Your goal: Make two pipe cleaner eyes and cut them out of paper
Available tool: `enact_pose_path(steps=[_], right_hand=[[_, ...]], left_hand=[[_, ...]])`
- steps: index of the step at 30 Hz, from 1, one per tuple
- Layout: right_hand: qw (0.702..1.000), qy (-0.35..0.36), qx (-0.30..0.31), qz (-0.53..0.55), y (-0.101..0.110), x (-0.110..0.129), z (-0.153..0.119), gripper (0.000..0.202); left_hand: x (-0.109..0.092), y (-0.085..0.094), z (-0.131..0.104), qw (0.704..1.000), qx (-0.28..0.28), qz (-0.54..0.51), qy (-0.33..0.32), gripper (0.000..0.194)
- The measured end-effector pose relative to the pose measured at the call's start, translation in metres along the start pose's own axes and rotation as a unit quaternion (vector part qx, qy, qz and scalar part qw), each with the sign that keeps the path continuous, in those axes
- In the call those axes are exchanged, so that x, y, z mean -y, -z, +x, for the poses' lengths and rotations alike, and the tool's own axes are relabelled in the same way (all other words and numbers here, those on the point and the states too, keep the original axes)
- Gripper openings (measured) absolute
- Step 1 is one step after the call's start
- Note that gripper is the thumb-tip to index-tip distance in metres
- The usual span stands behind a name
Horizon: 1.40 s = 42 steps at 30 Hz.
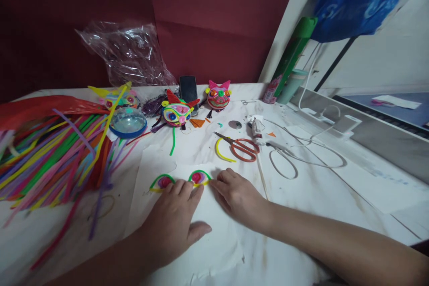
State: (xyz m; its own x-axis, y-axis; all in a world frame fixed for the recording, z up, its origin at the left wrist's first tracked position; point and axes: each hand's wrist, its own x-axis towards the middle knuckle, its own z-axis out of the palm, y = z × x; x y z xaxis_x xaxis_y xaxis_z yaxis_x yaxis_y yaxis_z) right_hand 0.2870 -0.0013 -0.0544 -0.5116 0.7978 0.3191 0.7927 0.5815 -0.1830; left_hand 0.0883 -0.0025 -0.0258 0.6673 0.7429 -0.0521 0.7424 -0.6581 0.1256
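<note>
My left hand (176,216) lies flat on a white sheet of paper (214,250), thumb apart and fingertips touching the lower edges of the eye-shaped pieces. The left eye shape (164,182) is partly covered by its fingers. Beside it is the right eye shape (199,177); both seem made of coiled pipe cleaners, with a green arch, yellow lower rim and pink-purple centre. My right hand (239,194) rests on its side with fingers curled and pressed together at the right eye shape's outer corner.
Scissors (244,148), a yellow curved strip (221,152) and a glue gun (257,128) with its cable lie beyond my hands. Two decorated animal heads (177,111) (218,94) and a phone (188,88) sit behind. Colourful pipe cleaners (67,152) spread at left.
</note>
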Motion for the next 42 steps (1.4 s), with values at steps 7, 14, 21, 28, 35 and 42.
enact_pose_path(steps=[7,14,21,28,35,42], right_hand=[[0.999,0.022,-0.001,-0.030,-0.002,-0.003,0.000,0.019],[0.998,0.029,-0.007,-0.046,-0.001,-0.002,0.000,0.016],[0.998,0.038,-0.011,-0.043,-0.001,-0.002,0.001,0.017],[0.998,0.037,-0.008,-0.049,-0.003,-0.003,0.001,0.015],[0.998,0.046,-0.017,-0.050,-0.002,-0.003,0.001,0.018],[0.997,0.051,-0.027,-0.048,-0.002,-0.003,0.001,0.014]], left_hand=[[0.005,-0.007,-0.006,0.999,-0.033,-0.017,-0.026,0.056],[0.003,-0.003,-0.007,0.999,-0.025,-0.021,-0.013,0.055],[0.003,0.000,-0.003,1.000,-0.015,-0.017,-0.010,0.058],[0.003,0.004,0.000,1.000,-0.015,-0.014,-0.005,0.057],[0.000,0.002,0.000,1.000,-0.010,0.016,-0.010,0.047],[0.001,0.003,-0.001,1.000,-0.004,0.014,-0.014,0.040]])
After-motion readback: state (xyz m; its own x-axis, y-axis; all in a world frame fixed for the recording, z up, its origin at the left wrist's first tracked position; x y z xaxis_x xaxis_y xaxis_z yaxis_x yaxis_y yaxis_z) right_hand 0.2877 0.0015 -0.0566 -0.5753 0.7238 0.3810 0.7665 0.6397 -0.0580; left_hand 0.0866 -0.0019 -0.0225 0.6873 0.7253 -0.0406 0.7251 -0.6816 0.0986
